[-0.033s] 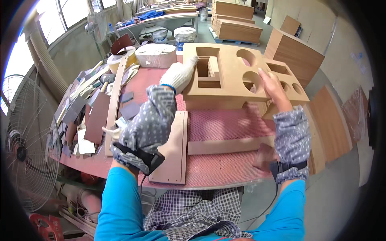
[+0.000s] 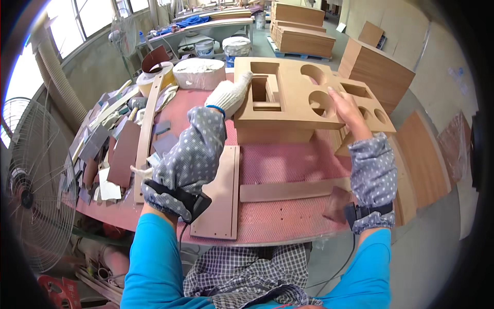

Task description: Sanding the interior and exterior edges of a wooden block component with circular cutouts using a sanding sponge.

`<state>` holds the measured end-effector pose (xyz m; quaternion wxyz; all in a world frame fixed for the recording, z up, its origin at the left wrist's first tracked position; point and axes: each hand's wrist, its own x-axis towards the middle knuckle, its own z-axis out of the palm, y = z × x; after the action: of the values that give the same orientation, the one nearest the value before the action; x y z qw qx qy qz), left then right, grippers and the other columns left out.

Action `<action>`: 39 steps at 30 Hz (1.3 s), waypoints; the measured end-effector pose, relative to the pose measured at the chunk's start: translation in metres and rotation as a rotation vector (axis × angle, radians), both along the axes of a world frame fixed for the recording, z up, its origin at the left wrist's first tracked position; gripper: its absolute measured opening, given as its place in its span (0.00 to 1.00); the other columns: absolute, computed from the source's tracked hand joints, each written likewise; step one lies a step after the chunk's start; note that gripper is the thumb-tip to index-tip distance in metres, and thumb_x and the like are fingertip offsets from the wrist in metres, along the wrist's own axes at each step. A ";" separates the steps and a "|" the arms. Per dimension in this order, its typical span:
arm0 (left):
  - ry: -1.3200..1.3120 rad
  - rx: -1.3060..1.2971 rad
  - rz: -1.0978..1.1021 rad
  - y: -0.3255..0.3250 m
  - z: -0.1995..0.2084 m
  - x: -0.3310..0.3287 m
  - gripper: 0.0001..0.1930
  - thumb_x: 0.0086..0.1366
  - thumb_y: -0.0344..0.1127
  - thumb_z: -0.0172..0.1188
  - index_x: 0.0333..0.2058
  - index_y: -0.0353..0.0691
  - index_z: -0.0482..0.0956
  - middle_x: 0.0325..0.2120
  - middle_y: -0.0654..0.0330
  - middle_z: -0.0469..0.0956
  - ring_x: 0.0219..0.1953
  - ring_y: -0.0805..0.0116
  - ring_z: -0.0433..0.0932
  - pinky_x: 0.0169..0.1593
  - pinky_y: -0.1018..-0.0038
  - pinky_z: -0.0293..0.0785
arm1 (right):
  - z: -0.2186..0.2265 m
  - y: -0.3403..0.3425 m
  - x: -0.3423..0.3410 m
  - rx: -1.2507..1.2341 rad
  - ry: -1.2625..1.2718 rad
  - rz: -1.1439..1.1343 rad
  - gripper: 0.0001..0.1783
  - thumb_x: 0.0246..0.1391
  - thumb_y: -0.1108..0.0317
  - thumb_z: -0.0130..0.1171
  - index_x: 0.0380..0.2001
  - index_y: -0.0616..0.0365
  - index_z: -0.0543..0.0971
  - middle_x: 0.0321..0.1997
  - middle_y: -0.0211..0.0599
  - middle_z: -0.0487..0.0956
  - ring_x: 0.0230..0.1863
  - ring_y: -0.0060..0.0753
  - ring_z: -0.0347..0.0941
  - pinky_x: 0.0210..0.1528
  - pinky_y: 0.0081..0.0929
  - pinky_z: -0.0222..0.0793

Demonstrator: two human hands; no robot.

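A light-brown wooden box [image 2: 293, 116], its top panel cut with rectangular and round openings, stands on a pink mesh-covered table [image 2: 288, 224]. My left hand [image 2: 230, 96], in a white knitted glove, is closed on the panel's left edge beside the rectangular openings. On the right, my bare right hand [image 2: 351, 112] grips the panel between a large round opening and the smaller ones; part of its fingers is hidden. Nearer me lie a flat drilled board [image 2: 218, 201], a narrow wooden strip [image 2: 288, 190] and a brown sandpaper-like piece [image 2: 338, 203].
Sandpaper sheets and scraps [image 2: 123, 154] are heaped on the left, beside a long wooden rail [image 2: 149, 129]. A wrapped white bundle [image 2: 199, 72] sits at the back. A wire fan [image 2: 38, 190] stands far left. Panel stacks [image 2: 375, 72] rise beyond the right side.
The box's top has shifted very slightly under my hands, and the look of its openings differs a little. Both hands keep their hold on it.
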<state>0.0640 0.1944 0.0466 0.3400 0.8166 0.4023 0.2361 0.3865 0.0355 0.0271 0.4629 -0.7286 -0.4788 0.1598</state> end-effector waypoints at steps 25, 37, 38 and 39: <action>-0.489 0.041 -0.024 0.009 -0.117 -0.011 0.29 0.71 0.40 0.62 0.66 0.46 0.64 0.50 0.52 0.81 0.45 0.62 0.81 0.53 0.64 0.76 | -0.100 0.015 0.018 0.206 0.226 0.253 0.28 0.65 0.60 0.65 0.61 0.68 0.74 0.58 0.41 0.80 0.59 0.33 0.74 0.64 0.33 0.68; -0.603 -0.030 -0.012 0.004 -0.113 0.007 0.23 0.71 0.29 0.61 0.63 0.39 0.72 0.49 0.60 0.81 0.51 0.71 0.77 0.57 0.72 0.73 | -0.114 0.012 0.010 0.329 0.003 0.036 0.21 0.63 0.57 0.65 0.46 0.67 0.83 0.34 0.48 0.86 0.33 0.30 0.80 0.40 0.34 0.75; -0.631 0.032 0.025 0.000 -0.115 0.009 0.22 0.71 0.31 0.61 0.62 0.37 0.72 0.47 0.60 0.81 0.49 0.71 0.77 0.56 0.72 0.73 | -0.108 0.002 0.000 0.323 -0.028 -0.015 0.22 0.62 0.56 0.65 0.48 0.65 0.82 0.36 0.51 0.85 0.33 0.43 0.82 0.41 0.37 0.76; -0.570 0.145 0.129 -0.001 -0.117 0.000 0.19 0.72 0.32 0.61 0.59 0.36 0.74 0.44 0.60 0.81 0.46 0.71 0.78 0.53 0.73 0.74 | -0.090 -0.016 -0.014 0.320 -0.154 -0.121 0.22 0.63 0.55 0.65 0.49 0.65 0.82 0.38 0.51 0.85 0.35 0.45 0.83 0.42 0.37 0.76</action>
<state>0.0643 0.1929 -0.0705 0.3645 0.7121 0.3239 0.5051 0.3726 0.0198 -0.0630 0.5436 -0.6833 -0.4874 -0.0027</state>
